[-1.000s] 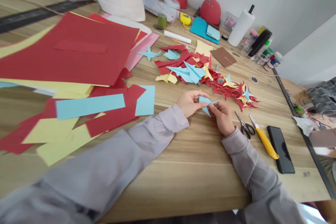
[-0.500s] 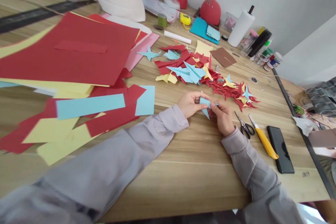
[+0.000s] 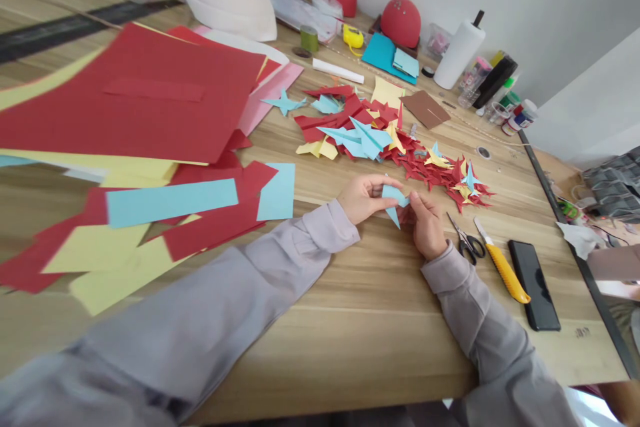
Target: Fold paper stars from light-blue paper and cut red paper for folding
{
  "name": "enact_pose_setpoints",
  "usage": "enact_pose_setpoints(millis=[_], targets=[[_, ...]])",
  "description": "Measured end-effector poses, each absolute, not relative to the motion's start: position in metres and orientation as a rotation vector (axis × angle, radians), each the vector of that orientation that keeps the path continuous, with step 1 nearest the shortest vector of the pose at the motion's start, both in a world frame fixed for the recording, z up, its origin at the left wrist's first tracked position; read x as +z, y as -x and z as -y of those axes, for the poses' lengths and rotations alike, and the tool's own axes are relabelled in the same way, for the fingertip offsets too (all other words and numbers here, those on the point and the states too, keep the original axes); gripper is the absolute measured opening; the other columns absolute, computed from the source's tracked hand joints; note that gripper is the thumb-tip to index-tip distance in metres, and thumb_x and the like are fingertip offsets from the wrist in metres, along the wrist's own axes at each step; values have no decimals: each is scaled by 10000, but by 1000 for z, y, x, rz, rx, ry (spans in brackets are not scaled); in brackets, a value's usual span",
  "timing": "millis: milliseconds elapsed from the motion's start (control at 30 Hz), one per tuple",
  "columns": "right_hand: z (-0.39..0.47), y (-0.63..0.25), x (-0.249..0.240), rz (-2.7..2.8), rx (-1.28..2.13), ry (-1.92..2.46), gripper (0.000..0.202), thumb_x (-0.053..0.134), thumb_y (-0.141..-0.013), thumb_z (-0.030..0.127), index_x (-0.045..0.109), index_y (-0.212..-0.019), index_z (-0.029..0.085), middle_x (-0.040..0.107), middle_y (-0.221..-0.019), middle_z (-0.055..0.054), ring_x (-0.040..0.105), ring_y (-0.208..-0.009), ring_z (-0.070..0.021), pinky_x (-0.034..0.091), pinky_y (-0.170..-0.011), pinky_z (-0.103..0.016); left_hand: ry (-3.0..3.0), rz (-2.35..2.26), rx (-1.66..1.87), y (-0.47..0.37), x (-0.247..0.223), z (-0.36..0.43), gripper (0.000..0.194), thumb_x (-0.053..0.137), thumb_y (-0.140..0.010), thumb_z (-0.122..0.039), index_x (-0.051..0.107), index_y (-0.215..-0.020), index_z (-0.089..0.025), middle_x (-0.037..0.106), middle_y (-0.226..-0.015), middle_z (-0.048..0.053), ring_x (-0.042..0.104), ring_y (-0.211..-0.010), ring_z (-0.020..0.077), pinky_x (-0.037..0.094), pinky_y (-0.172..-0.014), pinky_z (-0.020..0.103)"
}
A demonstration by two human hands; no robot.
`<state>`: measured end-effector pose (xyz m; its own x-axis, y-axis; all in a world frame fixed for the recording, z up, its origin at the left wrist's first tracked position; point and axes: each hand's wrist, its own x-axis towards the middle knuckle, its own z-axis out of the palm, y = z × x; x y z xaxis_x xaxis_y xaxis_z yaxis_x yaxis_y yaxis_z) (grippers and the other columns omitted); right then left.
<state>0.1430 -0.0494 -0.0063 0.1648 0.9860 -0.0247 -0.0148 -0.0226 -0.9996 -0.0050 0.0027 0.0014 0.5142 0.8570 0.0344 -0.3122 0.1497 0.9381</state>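
Apparently, left hand (image 3: 361, 199) pinched blue folded paper (image 3: 393, 195), thumb and fingers nearly closed; right hand (image 3: 426, 221) pinched its other edge. Paper was over table (image 3: 350, 327), between hands. Perhaps uneven pull could misplace crease or tear corner.

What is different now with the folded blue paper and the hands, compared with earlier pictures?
The fingertips of the right hand have shifted slightly rightward; the right tip of the folded blue paper no longer shows above them. The left hand still holds it too, nearly unmoved; the scissors stayed.
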Motion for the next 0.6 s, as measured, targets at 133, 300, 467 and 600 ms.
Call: enact_pose_setpoints(millis=[133,300,467,600], targets=[[49,-143,-5,1102,1077,1280,361,590,-766,540,591,-650,197,579,-545,19,491,-467,-109,413,-484,-241,-1117,-611,1042,5,-1,-6,591,782,-558,-237,605,-1112,-136,696,-841,55,654,-766,169,530,-702,303],[52,-141,4,1268,1107,1271,274,655,-729,458,601,-641,204,599,-572,21,523,-519,-120,415,-521,-253,-1032,-713,1153,3,-5,-10,655,798,-520,-216,581,-1133,-138,690,-862,51,644,-757,151,520,-738,315],[53,-137,10,1256,1087,1267,297,635,-752,461,577,-635,194,570,-555,32,502,-510,-103,396,-515,-242,-1054,-756,1136,2,-4,-9,350,807,-507,-273,680,-798,-125,687,-719,33,634,-676,151,516,-707,314],[51,-136,7,1159,1058,1269,297,675,-717,471,568,-699,195,549,-573,49,464,-498,-87,369,-482,-227,-1076,-742,1078,3,0,-5,319,810,-495,-279,696,-759,-139,695,-679,31,635,-630,157,517,-634,293]])
